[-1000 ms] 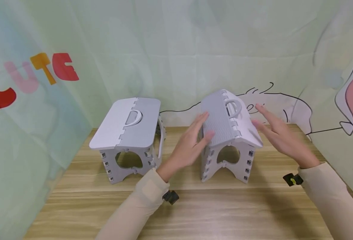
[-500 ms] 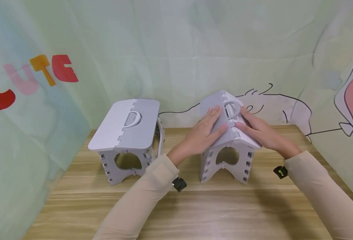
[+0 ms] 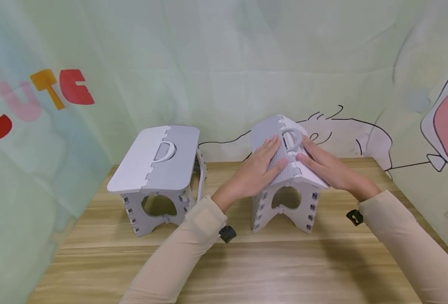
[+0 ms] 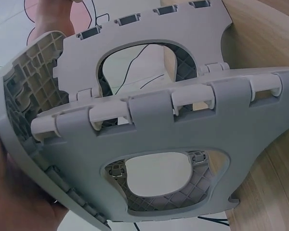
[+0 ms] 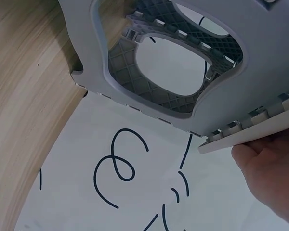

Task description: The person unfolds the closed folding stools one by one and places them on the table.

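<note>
A grey-and-white folding stool point(image 3: 281, 198) stands on its legs at the right, its two top panels peaked like a roof with the carry handle point(image 3: 293, 139) at the ridge. My left hand point(image 3: 256, 171) lies with extended fingers on the grey left panel. On the white right panel rests my right hand point(image 3: 328, 166), its fingers also fairly straight. In the left wrist view the stool's side frame point(image 4: 168, 125) and hinges fill most of the picture. The right wrist view has the right hand point(image 5: 274, 168) against the panel's outer face.
A second folding stool point(image 3: 155, 160) stands at the left with its top nearly flat. Both are on a wood-grain table point(image 3: 254, 270). A printed fabric backdrop point(image 3: 224, 76) hangs close behind and along both sides.
Both hands came inward from beside the right stool and settled on its top panels. Over the last half second they hold nearly still; the view shifts slightly.
</note>
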`<state>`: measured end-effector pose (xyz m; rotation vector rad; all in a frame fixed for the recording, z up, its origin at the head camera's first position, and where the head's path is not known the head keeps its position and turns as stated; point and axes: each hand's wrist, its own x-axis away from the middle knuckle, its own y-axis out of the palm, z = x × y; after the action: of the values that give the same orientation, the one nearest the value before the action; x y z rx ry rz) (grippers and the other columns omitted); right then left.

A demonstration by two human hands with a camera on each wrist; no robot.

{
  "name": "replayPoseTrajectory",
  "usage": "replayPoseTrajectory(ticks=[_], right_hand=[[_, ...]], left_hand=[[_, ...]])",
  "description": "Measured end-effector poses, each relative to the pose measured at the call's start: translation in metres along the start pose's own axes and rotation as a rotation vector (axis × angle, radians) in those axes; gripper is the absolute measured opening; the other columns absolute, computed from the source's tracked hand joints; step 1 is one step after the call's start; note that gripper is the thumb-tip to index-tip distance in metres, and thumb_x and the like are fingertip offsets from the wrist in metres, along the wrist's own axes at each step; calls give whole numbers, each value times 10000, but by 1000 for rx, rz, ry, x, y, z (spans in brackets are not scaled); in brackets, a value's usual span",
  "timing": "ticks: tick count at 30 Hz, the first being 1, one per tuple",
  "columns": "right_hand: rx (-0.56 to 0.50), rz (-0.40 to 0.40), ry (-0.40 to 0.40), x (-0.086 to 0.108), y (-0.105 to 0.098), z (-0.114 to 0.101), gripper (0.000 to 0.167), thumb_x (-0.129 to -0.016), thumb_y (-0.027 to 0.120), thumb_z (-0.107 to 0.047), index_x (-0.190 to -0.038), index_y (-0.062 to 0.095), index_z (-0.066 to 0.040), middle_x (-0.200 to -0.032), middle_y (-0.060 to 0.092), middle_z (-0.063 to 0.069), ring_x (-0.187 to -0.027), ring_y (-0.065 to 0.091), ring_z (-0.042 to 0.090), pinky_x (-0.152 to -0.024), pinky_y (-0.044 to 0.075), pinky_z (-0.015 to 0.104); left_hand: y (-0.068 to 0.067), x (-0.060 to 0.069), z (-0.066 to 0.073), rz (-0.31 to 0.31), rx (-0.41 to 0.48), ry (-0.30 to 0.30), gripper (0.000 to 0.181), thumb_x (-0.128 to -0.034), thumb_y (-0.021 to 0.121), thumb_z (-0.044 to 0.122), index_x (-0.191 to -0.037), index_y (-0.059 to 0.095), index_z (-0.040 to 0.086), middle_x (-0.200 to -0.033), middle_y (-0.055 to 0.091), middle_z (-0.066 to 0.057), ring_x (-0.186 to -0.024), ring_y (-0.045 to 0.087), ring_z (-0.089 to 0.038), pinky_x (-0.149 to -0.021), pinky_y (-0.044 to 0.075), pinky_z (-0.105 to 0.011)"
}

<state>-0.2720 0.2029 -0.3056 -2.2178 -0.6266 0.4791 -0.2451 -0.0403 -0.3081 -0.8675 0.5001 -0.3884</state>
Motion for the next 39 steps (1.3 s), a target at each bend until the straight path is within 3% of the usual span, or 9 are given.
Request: replayPoseTrajectory(ticks=[15, 24, 32, 39], right_hand=[[-8, -33, 24, 0, -3, -4, 691, -1077, 349, -399, -1608, -50, -211, -1663, -16, 113, -1335, 373, 389, -1055, 322, 652], [34, -43, 44, 0, -4, -7, 717, -1071, 350, -435, -1606, -67, -201, -1655, 37, 169, -1088, 563, 317, -958, 434, 574], [65, -27, 53, -1, -3, -9, 751, -1059, 383, -446, -1610, -35, -154, -1656, 52, 160, -1158, 506, 345, -990, 398, 603], [117, -16, 74, -1, -3, -9, 760, -1055, 372, -471, -1611, -10, -120, -1653, 56, 177, -1246, 445, 387, -1018, 365, 647]], left_hand=[[-2, 1, 1, -10, -28, -5, 720, -1058, 299, 550, -1601, 148, 102, -1661, 72, -30, -1516, 27, -184, -1206, 35, -279], [-3, 3, 3, -11, -53, -18, 693, -1063, 320, 520, -1600, 175, 107, -1659, 92, -26, -1515, 53, -190, -1212, 66, -312], [-3, 3, 3, -22, -98, -34, 689, -1060, 313, 532, -1600, 185, 124, -1659, 101, -12, -1515, 64, -186, -1215, 99, -352], [-3, 1, 3, -47, -158, -32, 691, -1060, 303, 535, -1598, 186, 117, -1659, 99, -15, -1515, 63, -177, -1211, 79, -311]])
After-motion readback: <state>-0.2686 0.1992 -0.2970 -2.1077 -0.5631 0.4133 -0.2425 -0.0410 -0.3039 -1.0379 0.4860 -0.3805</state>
